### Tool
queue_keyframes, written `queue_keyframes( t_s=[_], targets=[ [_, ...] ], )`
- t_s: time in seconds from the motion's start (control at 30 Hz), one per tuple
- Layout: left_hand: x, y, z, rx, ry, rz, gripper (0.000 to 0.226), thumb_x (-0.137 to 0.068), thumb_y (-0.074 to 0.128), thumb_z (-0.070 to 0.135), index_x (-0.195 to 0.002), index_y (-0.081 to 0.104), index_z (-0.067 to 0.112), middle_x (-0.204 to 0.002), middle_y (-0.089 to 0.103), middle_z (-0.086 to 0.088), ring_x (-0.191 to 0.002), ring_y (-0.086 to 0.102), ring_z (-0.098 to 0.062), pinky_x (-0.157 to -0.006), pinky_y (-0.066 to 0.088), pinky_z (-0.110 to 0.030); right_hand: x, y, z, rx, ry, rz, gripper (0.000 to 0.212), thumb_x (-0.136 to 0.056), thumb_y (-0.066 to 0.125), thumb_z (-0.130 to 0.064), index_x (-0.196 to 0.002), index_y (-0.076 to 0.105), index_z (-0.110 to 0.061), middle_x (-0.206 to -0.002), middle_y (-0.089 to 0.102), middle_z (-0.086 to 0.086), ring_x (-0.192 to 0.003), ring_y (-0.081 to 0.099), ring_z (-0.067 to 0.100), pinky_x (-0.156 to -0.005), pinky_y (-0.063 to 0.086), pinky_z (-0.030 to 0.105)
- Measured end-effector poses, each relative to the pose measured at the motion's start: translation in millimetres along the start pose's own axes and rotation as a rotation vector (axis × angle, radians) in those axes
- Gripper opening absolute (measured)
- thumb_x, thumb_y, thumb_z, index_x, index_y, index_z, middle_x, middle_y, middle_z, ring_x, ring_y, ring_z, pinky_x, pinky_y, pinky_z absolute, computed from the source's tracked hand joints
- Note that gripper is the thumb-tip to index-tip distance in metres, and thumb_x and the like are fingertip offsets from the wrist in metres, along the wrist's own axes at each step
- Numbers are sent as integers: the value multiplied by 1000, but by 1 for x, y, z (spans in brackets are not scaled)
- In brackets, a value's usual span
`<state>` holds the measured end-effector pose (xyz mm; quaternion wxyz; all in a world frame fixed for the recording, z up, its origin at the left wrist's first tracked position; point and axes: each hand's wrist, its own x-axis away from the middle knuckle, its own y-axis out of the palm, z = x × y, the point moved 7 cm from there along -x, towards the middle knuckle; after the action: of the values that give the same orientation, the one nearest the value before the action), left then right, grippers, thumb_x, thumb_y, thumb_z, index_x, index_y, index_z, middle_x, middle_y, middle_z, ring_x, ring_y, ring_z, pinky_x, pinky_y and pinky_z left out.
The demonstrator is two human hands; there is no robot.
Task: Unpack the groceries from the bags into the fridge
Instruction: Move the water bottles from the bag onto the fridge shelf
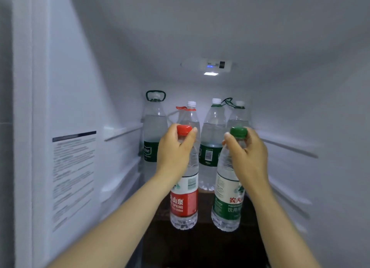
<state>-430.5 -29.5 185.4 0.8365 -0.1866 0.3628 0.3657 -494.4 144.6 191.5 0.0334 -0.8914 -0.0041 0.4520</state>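
Both my arms reach into the open fridge (280,37). My left hand (172,151) grips the neck of a small water bottle with a red cap and red label (184,203). My right hand (247,157) grips the neck of a small water bottle with a green cap and green label (227,203). Both bottles stand upright side by side over the dark shelf (202,245); whether their bases touch it I cannot tell.
Several large water bottles stand at the back of the shelf: one with a green handle (154,131), one with a red ring (190,115), two more on the right (213,139). A printed sticker (74,179) is on the left wall. Shelf rails line both side walls.
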Motion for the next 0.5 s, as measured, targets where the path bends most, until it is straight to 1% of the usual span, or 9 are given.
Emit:
queue_keyframes(
  t_s=[0.07,0.13,0.2,0.27,0.33,0.43,0.5],
  targets=[
    [-5,6,-13,-20,-17,3,25,-92,55,39,-92,58,14,-84,68,-5,-78,65,-19,-68,48,-21,-6,8,14,40,11,-28,10,-92,59,-30,-87,59,-21,-80,62,-8,-70,57,-7,-62,41,13],
    [-7,11,-24,-31,-29,13,25,-91,56,41,-91,58,15,-84,68,-5,-79,65,-19,-69,49,-24,-9,14,30,76,33,-44,12,-92,58,-34,-88,58,-23,-80,62,-8,-69,57,-3,-63,42,19],
    [-7,13,-28,-31,-28,22,25,-91,56,42,-90,58,17,-84,68,-5,-79,65,-19,-70,50,-27,-10,16,41,93,50,-39,13,-92,58,-35,-89,59,-23,-79,63,-8,-70,58,-1,-62,43,22],
    [-9,17,-32,-44,-20,13,25,-91,55,43,-89,58,18,-84,68,-4,-79,65,-18,-69,49,-24,-13,18,50,94,64,-12,14,-92,58,-35,-89,60,-21,-79,64,-8,-69,59,-1,-61,43,22],
    [-11,20,-34,-63,-17,5,27,-91,55,44,-90,59,18,-84,69,-3,-79,65,-16,-67,46,-19,-17,21,56,88,74,-7,12,-92,58,-36,-87,59,-25,-79,66,-9,-70,60,-1,-62,46,23],
    [-12,25,-39,-63,-16,-17,29,-90,56,46,-92,60,18,-85,69,0,-79,65,-12,-67,46,-18,-18,27,63,85,85,-14,12,-92,56,-40,-86,58,-30,-80,67,-10,-73,63,1,-68,52,30],
    [-9,27,-41,-50,-10,-31,25,-89,57,43,-93,61,19,-85,68,3,-78,63,-6,-65,46,-15,-17,26,64,95,63,4,13,-92,55,-41,-89,59,-30,-81,67,-10,-75,63,4,-71,54,35]
  ],
)
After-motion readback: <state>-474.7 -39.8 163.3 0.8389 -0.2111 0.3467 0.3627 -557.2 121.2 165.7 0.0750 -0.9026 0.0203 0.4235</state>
